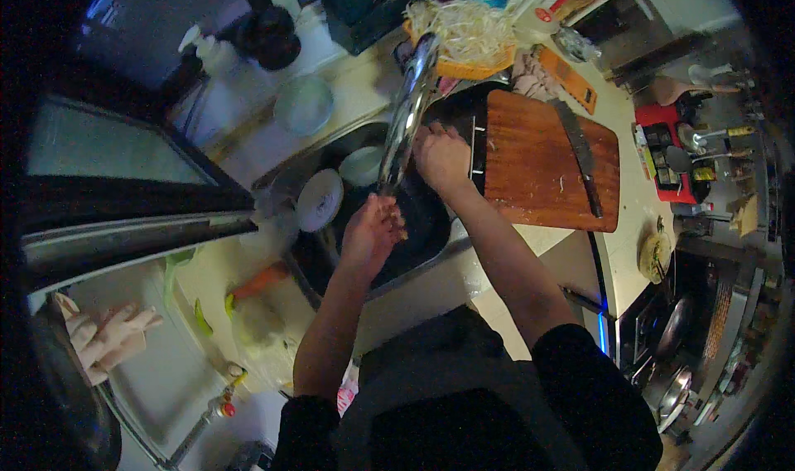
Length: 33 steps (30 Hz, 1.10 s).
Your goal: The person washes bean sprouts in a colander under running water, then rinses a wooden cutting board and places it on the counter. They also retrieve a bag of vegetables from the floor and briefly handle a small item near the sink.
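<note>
My left hand (374, 228) is over the dark sink (428, 228), right below the mouth of the chrome faucet (407, 120), its fingers curled; whether it holds something is unclear. To the right of the faucet, my right hand (442, 154) is bent downward near the sink's divider, its fingertips partly hidden. Inside the sink, at the left, lie a patterned plate (320, 200) and a pale bowl (362, 166). A wooden cutting board (528, 160) sits right of my right hand, with a cleaver-like knife (577, 145) lying on it.
An orange basket (478, 67) of pale, thin shreds stands behind the faucet. Near it are an orange grater (566, 76) and a crumpled cloth (534, 79). Another bowl (304, 104) rests behind the sink. A carrot (262, 281) and green peppers (202, 317) lie at the left, below an open window frame (143, 222).
</note>
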Tool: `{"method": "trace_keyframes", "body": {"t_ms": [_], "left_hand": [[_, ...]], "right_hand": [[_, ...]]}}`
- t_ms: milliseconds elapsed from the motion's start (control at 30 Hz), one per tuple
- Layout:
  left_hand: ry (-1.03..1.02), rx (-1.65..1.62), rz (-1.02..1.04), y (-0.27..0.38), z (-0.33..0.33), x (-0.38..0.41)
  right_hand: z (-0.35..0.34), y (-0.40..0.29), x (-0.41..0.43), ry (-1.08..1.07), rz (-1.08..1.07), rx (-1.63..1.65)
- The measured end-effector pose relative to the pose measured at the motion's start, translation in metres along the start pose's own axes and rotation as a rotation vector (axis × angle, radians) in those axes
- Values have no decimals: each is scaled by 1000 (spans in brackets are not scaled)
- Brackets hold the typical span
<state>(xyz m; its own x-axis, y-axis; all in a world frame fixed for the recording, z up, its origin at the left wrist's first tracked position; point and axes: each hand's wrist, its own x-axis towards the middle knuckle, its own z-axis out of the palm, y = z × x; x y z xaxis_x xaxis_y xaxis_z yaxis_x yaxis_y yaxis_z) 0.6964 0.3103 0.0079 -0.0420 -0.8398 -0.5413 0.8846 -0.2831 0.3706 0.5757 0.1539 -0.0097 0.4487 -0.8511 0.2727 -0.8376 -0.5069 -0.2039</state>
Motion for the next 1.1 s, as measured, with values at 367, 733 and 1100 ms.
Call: {"method": "trace_keyframes", "body": {"t_ms": [367,733,1100], "left_hand": [[-57,-171,-7,7,8,3],[151,66,140,-8,18,4],[61,1050,940,-26,145,60]], "right_hand": [[30,16,-3,-261,-115,-2],[5,46,19,-306,0,202],[-47,104,-102,-80,232,712]]}}
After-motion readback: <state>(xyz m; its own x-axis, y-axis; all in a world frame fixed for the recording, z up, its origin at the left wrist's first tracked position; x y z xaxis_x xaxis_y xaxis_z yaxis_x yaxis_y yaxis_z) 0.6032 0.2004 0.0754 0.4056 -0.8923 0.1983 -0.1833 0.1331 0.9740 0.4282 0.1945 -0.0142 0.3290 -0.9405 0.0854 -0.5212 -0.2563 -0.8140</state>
